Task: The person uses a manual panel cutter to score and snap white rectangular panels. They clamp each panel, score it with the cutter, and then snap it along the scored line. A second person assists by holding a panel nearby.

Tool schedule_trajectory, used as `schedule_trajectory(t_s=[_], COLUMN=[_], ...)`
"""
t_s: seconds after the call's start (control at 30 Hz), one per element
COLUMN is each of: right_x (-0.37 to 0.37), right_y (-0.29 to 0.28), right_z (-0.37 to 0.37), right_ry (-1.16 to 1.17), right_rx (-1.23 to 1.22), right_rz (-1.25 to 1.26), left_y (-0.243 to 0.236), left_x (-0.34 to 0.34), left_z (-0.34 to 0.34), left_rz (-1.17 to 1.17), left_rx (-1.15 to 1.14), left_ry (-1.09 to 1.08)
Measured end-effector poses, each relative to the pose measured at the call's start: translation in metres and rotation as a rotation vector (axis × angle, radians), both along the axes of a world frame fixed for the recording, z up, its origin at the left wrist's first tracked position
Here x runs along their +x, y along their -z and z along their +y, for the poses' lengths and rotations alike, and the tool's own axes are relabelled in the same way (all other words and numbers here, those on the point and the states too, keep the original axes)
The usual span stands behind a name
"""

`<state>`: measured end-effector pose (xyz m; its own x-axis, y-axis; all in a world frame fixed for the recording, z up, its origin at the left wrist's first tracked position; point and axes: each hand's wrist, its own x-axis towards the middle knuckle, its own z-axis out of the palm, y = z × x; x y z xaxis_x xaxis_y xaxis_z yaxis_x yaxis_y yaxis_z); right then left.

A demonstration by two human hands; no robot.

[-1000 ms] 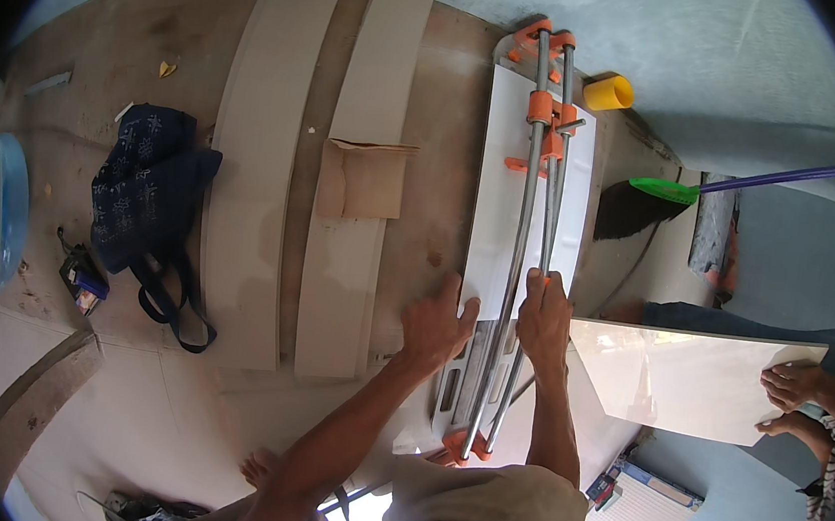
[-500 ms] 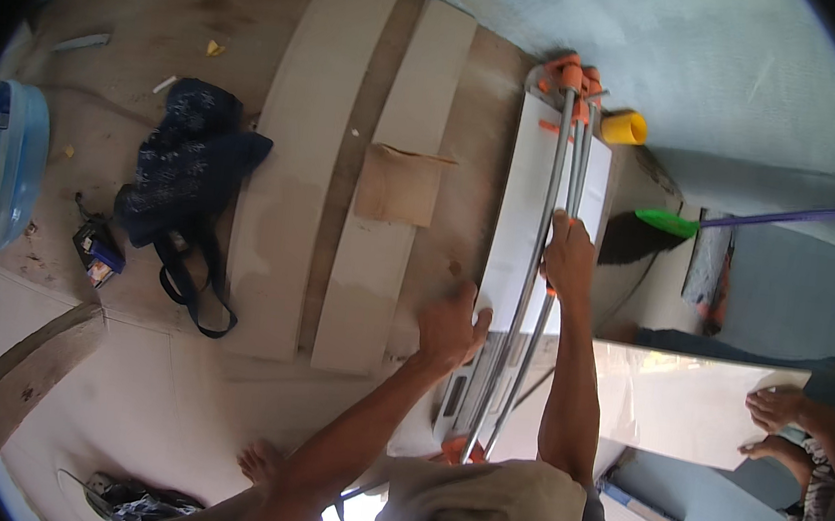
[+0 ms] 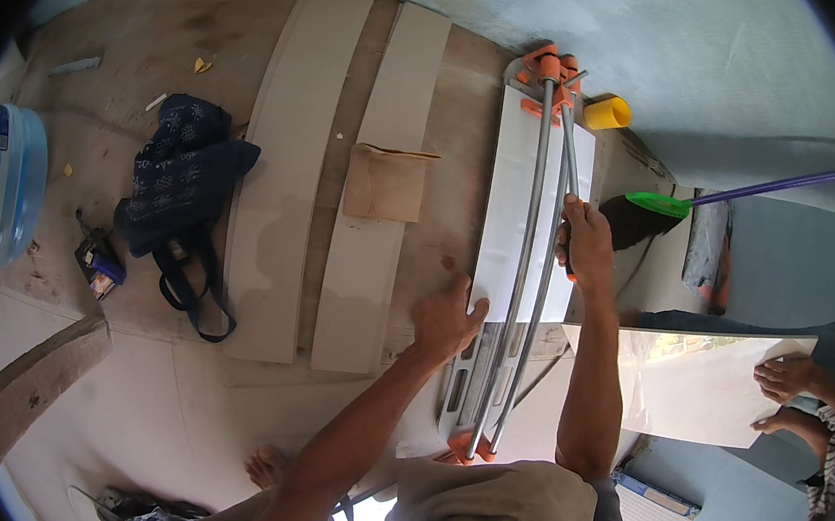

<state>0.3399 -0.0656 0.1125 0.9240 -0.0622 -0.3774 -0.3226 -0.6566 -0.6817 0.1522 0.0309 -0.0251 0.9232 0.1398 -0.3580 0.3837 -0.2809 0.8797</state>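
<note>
A dark blue bag (image 3: 186, 163) with a pale flower pattern lies crumpled on the brown floor (image 3: 180, 17), its strap looped toward the bottom of the view. Left of it stands a translucent blue water jug (image 3: 19, 197); between them, lower down, sits a small black-and-blue item (image 3: 99, 262). Above the bag are a short white stick (image 3: 156, 102), a yellow scrap (image 3: 202, 66) and a flat grey strip (image 3: 74, 66). At right, a yellow cylinder (image 3: 608, 113) lies near the pale blue wall (image 3: 757, 77), above a broom (image 3: 658, 204) with a green head, dark bristles and purple handle.
</note>
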Motion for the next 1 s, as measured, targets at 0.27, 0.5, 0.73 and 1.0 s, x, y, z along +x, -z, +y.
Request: schedule_trajectory(t_s=[0.27, 0.5, 0.73, 1.0], right_x=[0.007, 0.004, -0.003, -0.004], right_y=[-0.031, -0.023, -0.017, 0.008], right_z=[-0.008, -0.01, -0.007, -0.013], right_ry=[-0.043, -0.02, -0.026, -0.002], right_rx=[0.041, 0.013, -0.096, -0.081], right_rz=[0.044, 0.015, 0.01, -0.045], left_y=[0.003, 0.0, -0.003, -0.005], left_x=[0.003, 0.003, 0.005, 0.008], left_z=[-0.004, -0.004, -0.001, -0.002], left_rz=[-0.014, 0.025, 0.03, 0.062], left_rx=[0.037, 0.002, 0.014, 0.04], left_ry=[-0.037, -0.044, -0.033, -0.007])
